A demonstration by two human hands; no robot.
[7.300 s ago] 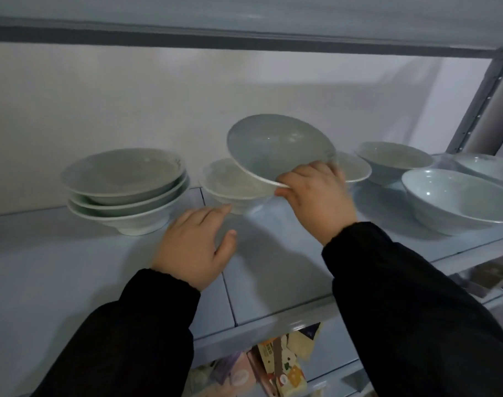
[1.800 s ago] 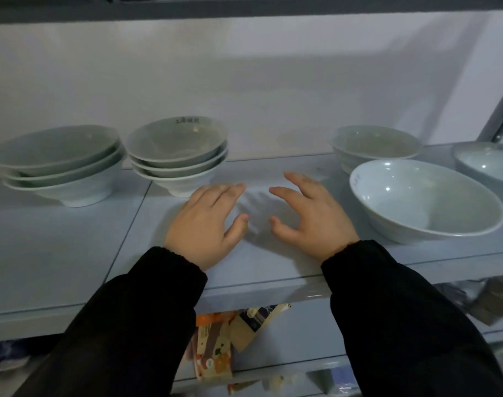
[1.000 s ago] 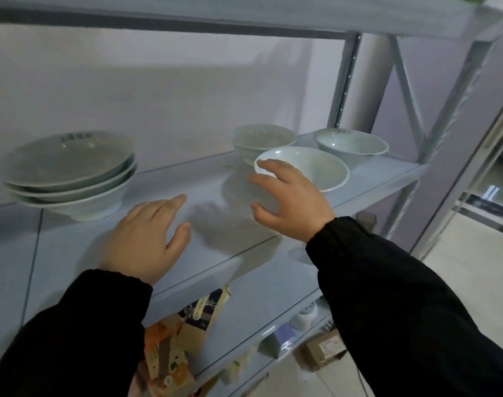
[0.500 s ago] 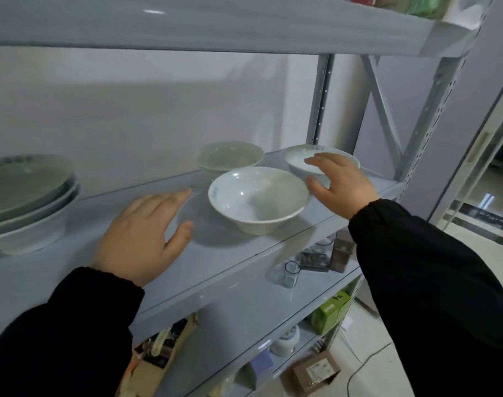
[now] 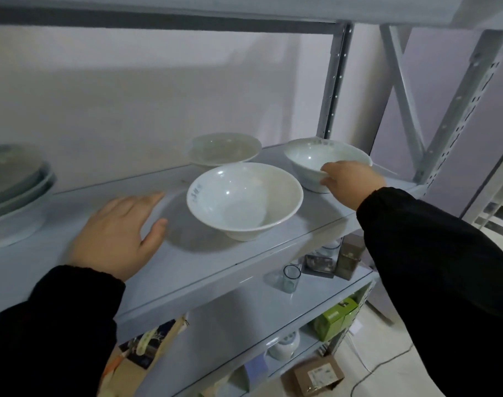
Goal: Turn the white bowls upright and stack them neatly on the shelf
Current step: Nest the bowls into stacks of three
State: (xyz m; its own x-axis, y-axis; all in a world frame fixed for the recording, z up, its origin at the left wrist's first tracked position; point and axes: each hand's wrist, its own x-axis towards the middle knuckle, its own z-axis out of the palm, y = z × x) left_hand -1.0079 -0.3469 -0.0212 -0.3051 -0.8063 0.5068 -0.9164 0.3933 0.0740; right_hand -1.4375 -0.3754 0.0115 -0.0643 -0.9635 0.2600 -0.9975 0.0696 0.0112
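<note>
Three white bowls stand upright on the grey shelf (image 5: 273,247). The big front bowl (image 5: 244,199) sits in the middle. A second bowl (image 5: 224,150) stands behind it by the wall. My right hand (image 5: 350,179) grips the near rim of the right bowl (image 5: 310,159), thumb over the edge. My left hand (image 5: 118,233) lies flat on the shelf left of the front bowl, fingers straight, not touching it. A stack of white bowls (image 5: 12,184) stands at the far left, cut off by the frame edge.
Metal uprights (image 5: 332,81) and a diagonal brace (image 5: 402,93) close the shelf's right end behind the right bowl. The shelf below holds a glass (image 5: 291,277) and small boxes (image 5: 347,260). Lower down are a green box (image 5: 335,318) and a cardboard box (image 5: 319,375).
My right hand has gone from hovering over the right bowl to gripping its rim. The view has shifted slightly; my left hand stays flat on the shelf.
</note>
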